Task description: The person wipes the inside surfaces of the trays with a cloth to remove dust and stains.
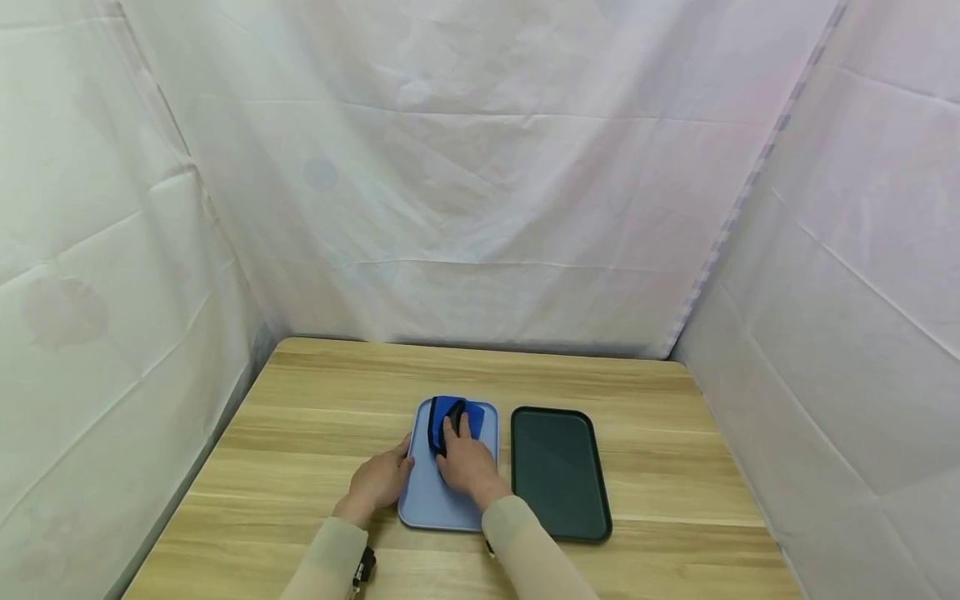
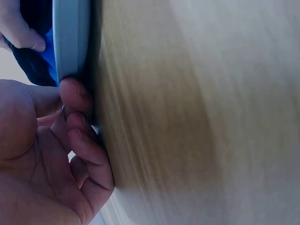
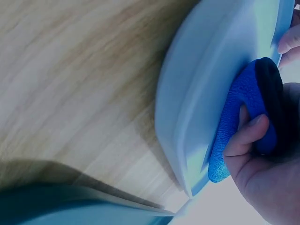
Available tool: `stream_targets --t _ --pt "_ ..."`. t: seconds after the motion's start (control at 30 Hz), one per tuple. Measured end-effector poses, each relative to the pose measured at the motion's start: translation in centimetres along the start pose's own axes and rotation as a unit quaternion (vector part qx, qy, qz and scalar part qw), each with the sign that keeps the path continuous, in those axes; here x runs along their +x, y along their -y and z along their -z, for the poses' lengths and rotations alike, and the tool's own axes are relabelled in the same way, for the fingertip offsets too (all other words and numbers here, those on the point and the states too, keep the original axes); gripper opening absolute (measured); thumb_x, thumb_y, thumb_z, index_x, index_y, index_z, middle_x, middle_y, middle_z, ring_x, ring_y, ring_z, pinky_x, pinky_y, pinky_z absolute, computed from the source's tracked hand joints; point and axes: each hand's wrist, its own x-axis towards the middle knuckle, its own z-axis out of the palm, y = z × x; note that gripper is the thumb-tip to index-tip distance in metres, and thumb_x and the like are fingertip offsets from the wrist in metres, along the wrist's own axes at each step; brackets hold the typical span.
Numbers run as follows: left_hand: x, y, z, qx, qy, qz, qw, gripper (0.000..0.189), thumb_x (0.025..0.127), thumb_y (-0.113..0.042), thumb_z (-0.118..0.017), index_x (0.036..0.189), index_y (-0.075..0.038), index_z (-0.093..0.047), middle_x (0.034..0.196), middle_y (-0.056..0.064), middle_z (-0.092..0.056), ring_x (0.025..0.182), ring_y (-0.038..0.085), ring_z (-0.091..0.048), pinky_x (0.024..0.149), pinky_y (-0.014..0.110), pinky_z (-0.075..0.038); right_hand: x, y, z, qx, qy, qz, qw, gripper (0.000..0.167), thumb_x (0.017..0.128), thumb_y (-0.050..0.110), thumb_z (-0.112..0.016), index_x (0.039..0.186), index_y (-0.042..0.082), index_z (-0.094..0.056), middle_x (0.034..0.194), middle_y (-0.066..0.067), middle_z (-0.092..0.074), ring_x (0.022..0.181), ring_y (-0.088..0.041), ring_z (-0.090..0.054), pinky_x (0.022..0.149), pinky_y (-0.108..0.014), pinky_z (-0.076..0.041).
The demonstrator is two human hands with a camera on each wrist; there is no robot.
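Observation:
On the light blue tray (image 1: 435, 504) lies a folded blue cloth (image 1: 476, 419) with black trim, toward the tray's far end. My right hand (image 1: 468, 463) grips this cloth from above, fingers spread over its black part. In the right wrist view the thumb (image 3: 251, 133) hooks into a fold of the cloth (image 3: 222, 150). At the tray's left side, my left hand (image 1: 380, 477) holds the rim. The left wrist view shows curled fingertips (image 2: 75, 96) against the tray's outer wall (image 2: 70, 42), low over the wooden table.
A dark green tray (image 1: 558, 475) lies just right of the light blue one, a narrow strip of table between them. Wood-grain tabletop (image 1: 315, 417) surrounds both. Pale cloth curtains (image 1: 450, 192) hang behind and along both sides.

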Motion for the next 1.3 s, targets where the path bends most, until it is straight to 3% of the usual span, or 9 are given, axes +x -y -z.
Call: stream_targets --t 0.17,0.33,0.77,1.13,1.3 --pt "-0.1 -0.1 0.0 0.004 -0.002 -0.003 1.0 0.052 0.108 -0.026 -0.051 0.157 -0.012 -0.045 0.138 0.024 -0.065 0.111 0.039 -0.07 0.084 0.055 -0.055 0.0 0.4 0.0 0.014 0.008 -0.004 0.9999 0.068 0.105 0.039 -0.055 0.163 0.012 -0.033 0.169 -0.028 -0.023 0.112 -0.041 -0.07 0.09 -0.048 -0.057" --pt "-0.2 -0.1 0.1 0.003 -0.003 -0.002 1.0 0.051 0.108 -0.026 -0.051 0.157 -0.012 -0.046 0.138 0.025 -0.065 0.116 0.043 -0.069 0.085 0.057 -0.054 -0.1 0.6 0.1 0.027 0.018 0.001 0.9995 0.069 0.105 0.038 -0.054 0.164 0.011 -0.031 0.169 -0.028 -0.02 0.114 -0.041 -0.069 0.092 -0.048 -0.057" --pt "0.0 -0.2 0.0 0.009 0.001 -0.001 1.0 0.052 0.108 -0.027 -0.051 0.157 -0.013 -0.046 0.135 0.024 -0.067 0.09 0.028 -0.067 0.072 0.048 -0.051 -0.1 0.8 -0.6 0.02 0.034 0.02 0.999 0.075 0.104 0.034 -0.059 0.166 0.01 -0.023 0.171 -0.027 -0.012 0.074 -0.029 -0.07 0.07 -0.042 -0.056" --pt "-0.2 -0.1 0.0 0.01 -0.005 -0.003 0.9999 0.051 0.108 -0.026 -0.052 0.157 -0.012 -0.046 0.133 0.024 -0.069 0.102 0.035 -0.072 0.076 0.052 -0.054 0.1 1.2 -1.1 0.003 0.04 0.023 0.9989 0.077 0.104 0.033 -0.06 0.167 0.011 -0.02 0.171 -0.028 -0.01 0.077 -0.03 -0.07 0.066 -0.039 -0.053" --pt "-0.2 -0.1 -0.1 0.017 -0.009 -0.008 0.9998 0.051 0.108 -0.027 -0.052 0.157 -0.014 -0.047 0.125 0.023 -0.072 0.091 0.032 -0.072 0.069 0.048 -0.053 0.1 1.5 -1.2 0.006 0.044 0.023 0.9987 0.079 0.104 0.034 -0.06 0.167 0.011 -0.018 0.171 -0.029 -0.009 0.076 -0.029 -0.07 0.066 -0.039 -0.054"
